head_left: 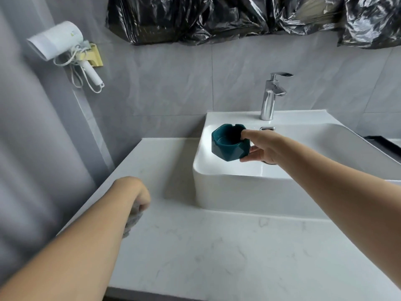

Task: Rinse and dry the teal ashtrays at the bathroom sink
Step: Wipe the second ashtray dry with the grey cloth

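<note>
My right hand point(263, 148) grips a teal faceted ashtray point(229, 142) by its right wall, thumb inside the rim, fingers underneath. The ashtray is tilted with its opening toward the left and hangs over the left part of the white sink point(217, 187). The chrome faucet point(271, 96) stands behind it; no water runs. My left hand point(138, 196) is closed on a grey cloth point(131, 224) above the left side of the white marble counter point(217, 246); the cloth is mostly hidden under the hand and wrist.
A white hair dryer point(60, 40) hangs in a gold holder on the grey tiled wall at left. Black plastic sheeting point(238, 16) covers the area above the sink. A dark tray edge point(384, 144) shows at far right.
</note>
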`<move>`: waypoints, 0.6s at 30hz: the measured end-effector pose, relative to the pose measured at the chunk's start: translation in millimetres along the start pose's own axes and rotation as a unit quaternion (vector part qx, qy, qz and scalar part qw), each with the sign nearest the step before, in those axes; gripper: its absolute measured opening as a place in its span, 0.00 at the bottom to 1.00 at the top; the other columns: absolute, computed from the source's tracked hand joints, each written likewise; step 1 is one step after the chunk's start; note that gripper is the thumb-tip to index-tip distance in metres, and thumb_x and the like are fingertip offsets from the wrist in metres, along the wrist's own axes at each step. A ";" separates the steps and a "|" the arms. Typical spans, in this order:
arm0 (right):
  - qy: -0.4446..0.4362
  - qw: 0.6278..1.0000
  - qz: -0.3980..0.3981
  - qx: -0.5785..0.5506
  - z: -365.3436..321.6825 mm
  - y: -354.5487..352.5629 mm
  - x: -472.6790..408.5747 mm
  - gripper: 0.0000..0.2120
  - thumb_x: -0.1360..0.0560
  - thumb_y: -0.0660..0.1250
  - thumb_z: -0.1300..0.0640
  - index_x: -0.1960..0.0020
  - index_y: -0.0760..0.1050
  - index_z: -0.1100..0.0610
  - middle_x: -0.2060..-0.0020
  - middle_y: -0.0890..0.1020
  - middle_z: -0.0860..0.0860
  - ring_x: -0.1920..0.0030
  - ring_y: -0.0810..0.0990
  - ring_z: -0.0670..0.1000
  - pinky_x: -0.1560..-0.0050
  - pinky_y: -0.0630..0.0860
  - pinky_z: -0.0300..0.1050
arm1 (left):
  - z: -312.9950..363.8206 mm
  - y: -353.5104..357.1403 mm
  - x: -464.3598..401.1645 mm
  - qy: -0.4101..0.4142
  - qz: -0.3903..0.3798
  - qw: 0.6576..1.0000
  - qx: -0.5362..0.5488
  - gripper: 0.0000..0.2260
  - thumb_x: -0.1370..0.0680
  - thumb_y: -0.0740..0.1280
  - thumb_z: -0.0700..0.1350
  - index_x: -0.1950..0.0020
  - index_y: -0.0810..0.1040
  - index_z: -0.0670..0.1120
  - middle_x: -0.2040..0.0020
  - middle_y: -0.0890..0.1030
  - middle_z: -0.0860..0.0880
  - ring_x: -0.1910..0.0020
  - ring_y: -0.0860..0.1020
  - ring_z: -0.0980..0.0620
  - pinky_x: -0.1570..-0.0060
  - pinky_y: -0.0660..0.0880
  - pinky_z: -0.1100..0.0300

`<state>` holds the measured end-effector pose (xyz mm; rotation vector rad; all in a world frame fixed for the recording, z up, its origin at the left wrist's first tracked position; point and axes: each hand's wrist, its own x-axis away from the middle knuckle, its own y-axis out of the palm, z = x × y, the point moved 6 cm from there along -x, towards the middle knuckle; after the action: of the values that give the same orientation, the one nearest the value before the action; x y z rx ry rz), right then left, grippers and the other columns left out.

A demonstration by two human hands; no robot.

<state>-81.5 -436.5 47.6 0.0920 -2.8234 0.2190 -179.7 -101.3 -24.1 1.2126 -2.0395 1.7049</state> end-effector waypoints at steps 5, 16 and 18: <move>-0.007 1.000 0.015 0.001 0.8 4.0 0.7 0.07 0.26 0.69 0.58 0.52 0.74 0.61 0.46 0.80 0.61 0.58 0.84 0.59 0.55 0.83 0.53 | -1.0 19.0 -42.4 -0.014 0.109 0.994 0.007 0.38 0.30 0.65 0.42 0.21 0.58 0.52 0.31 0.75 0.45 0.39 0.78 0.41 0.44 0.79 0.48; -0.012 1.000 0.018 0.010 3.7 -4.6 7.1 0.10 0.27 0.69 0.59 0.48 0.75 0.63 0.51 0.79 0.60 0.61 0.83 0.59 0.59 0.84 0.54 | 28.2 -88.7 44.0 0.082 0.420 0.884 0.190 0.11 0.25 0.66 0.42 0.44 0.78 0.45 0.41 0.78 0.39 0.43 0.78 0.36 0.48 0.76 0.51; -0.014 1.000 0.017 0.003 6.2 -11.7 3.6 0.11 0.27 0.69 0.59 0.48 0.75 0.63 0.53 0.79 0.59 0.63 0.83 0.59 0.58 0.84 0.54 | 39.9 -122.1 75.5 0.149 0.470 0.818 0.298 0.11 0.28 0.64 0.37 0.48 0.77 0.47 0.45 0.78 0.42 0.49 0.77 0.39 0.53 0.73 0.54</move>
<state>-85.7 -449.2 44.6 0.0493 -2.8536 0.2346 -129.3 -169.0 98.6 -0.1544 -2.0726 2.8765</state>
